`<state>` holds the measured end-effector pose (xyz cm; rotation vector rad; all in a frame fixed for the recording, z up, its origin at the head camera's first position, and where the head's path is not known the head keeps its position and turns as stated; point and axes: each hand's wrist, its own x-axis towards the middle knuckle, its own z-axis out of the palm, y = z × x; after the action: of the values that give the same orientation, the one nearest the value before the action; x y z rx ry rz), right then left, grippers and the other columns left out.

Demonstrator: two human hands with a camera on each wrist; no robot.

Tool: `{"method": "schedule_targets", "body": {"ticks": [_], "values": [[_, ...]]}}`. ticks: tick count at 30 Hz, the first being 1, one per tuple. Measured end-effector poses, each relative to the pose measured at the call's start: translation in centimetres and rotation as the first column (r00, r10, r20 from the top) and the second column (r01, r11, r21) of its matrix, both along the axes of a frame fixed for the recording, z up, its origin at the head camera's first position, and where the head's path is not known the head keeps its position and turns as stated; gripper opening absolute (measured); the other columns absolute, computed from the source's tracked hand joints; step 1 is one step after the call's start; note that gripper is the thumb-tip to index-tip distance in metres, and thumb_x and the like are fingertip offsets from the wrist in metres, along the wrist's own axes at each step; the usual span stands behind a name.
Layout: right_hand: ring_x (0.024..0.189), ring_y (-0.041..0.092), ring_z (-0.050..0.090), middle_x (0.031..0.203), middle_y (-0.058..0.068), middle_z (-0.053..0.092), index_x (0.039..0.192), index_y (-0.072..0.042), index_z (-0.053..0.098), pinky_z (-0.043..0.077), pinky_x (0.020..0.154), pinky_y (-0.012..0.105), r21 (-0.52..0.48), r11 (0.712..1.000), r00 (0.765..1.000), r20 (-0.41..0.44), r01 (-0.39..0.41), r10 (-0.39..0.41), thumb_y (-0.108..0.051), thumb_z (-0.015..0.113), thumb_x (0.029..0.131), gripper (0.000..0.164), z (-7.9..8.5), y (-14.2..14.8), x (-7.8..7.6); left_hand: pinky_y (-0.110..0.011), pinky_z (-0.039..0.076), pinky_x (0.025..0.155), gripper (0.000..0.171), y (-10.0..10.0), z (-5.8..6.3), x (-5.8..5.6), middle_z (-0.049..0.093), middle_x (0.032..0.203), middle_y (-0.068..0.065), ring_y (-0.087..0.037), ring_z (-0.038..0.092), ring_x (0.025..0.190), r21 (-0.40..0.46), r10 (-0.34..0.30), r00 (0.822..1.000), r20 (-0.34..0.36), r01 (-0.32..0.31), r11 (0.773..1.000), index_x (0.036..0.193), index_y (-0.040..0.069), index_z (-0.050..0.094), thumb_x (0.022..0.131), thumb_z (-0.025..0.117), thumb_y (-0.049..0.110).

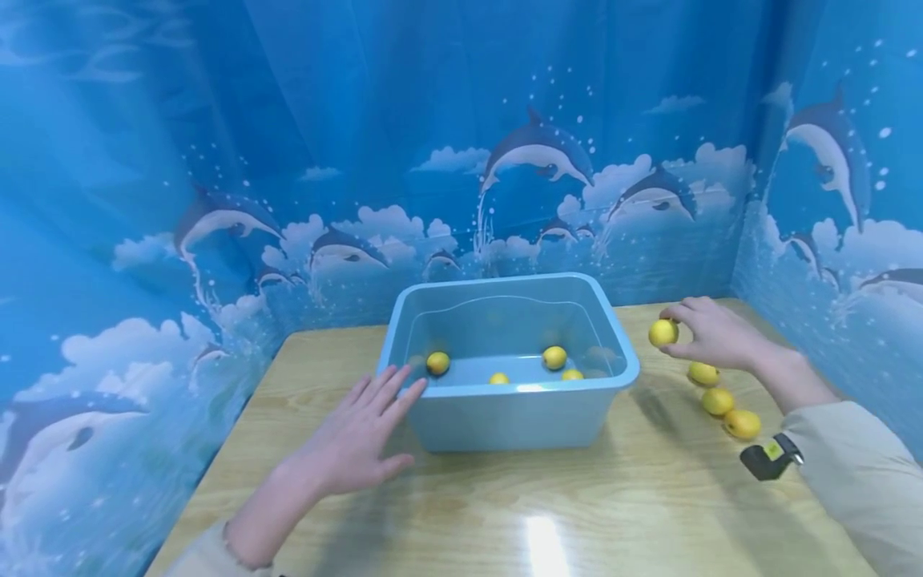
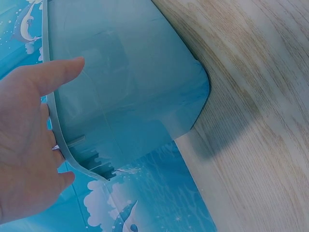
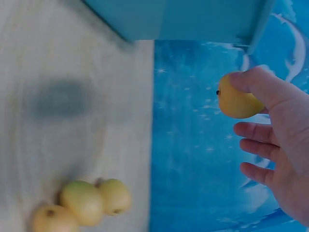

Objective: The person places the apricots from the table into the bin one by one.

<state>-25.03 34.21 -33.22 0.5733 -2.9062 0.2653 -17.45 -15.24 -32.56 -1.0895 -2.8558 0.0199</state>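
Observation:
My right hand (image 1: 710, 332) pinches a smooth yellow fruit (image 1: 663, 332) between thumb and fingers, raised above the table to the right of a light-blue plastic bin (image 1: 505, 421). A dark stem spot shows on this fruit (image 3: 236, 99) in the right wrist view, where the other fingers are spread away from it. Over at the bin's front left corner is my left hand (image 1: 360, 437), its fingers extended by the rim and holding nothing. Inside the bin lie several similar fruits (image 1: 554, 357), apart from one another.
Three more yellow fruits (image 1: 718, 401) lie in a short row on the wooden table (image 1: 476, 513), beneath my right forearm. A blue dolphin-print curtain (image 1: 433, 120) encloses the table at the back and sides. A small black device (image 1: 770, 457) sits at the right cuff.

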Motion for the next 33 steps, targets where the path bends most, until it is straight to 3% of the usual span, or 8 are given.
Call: {"method": "schedule_targets", "body": {"ticks": [9, 17, 25, 33], "values": [[0.097, 0.035, 0.050, 0.105, 0.016, 0.057, 0.114, -0.002, 0.060, 0.045, 0.072, 0.051, 0.050, 0.999, 1.000, -0.013, 0.014, -0.014, -0.029, 0.071, 0.081, 0.044, 4.5, -0.8, 0.4, -0.054, 0.016, 0.109, 0.091, 0.0, -0.1, 0.0, 0.009, 0.154, -0.015, -0.035, 0.013, 0.138, 0.004, -0.007, 1.000, -0.009, 0.007, 1.000, 0.150, 0.012, 0.013, 0.083, 0.064, 0.047], [0.099, 0.034, 0.050, 0.108, 0.015, 0.057, 0.116, -0.003, 0.060, 0.045, 0.076, 0.051, 0.057, 0.998, 0.999, -0.030, -0.010, 0.012, -0.028, 0.071, 0.080, 0.045, 7.4, -2.4, 0.1, -0.053, 0.014, 0.110, 0.091, 0.0, -0.1, 0.0, 0.008, 0.154, -0.013, -0.034, 0.013, 0.139, 0.001, -0.002, 1.000, -0.003, 0.002, 1.000, 0.150, 0.013, 0.013, 0.083, 0.063, 0.048], [0.099, 0.032, 0.049, 0.107, 0.014, 0.056, 0.115, -0.003, 0.059, 0.045, 0.077, 0.051, 0.055, 0.998, 0.999, -0.028, -0.038, 0.039, -0.025, 0.070, 0.080, 0.043, 9.1, -4.1, -0.9, -0.053, 0.015, 0.110, 0.091, 0.0, -0.1, -0.1, 0.010, 0.154, -0.014, -0.035, 0.014, 0.138, 0.006, -0.010, 1.000, -0.022, 0.010, 1.000, 0.150, 0.012, 0.015, 0.082, 0.064, 0.047], [0.099, 0.031, 0.048, 0.105, 0.013, 0.056, 0.115, -0.003, 0.059, 0.045, 0.078, 0.050, 0.036, 0.999, 0.999, 0.000, -0.039, 0.039, -0.026, 0.068, 0.081, 0.042, 9.8, -5.7, -1.9, -0.053, 0.014, 0.110, 0.091, -0.1, -0.2, -0.1, 0.008, 0.154, -0.013, -0.034, 0.012, 0.139, -0.004, -0.002, 1.000, -0.016, 0.002, 1.000, 0.150, 0.013, 0.013, 0.083, 0.063, 0.049]]}}
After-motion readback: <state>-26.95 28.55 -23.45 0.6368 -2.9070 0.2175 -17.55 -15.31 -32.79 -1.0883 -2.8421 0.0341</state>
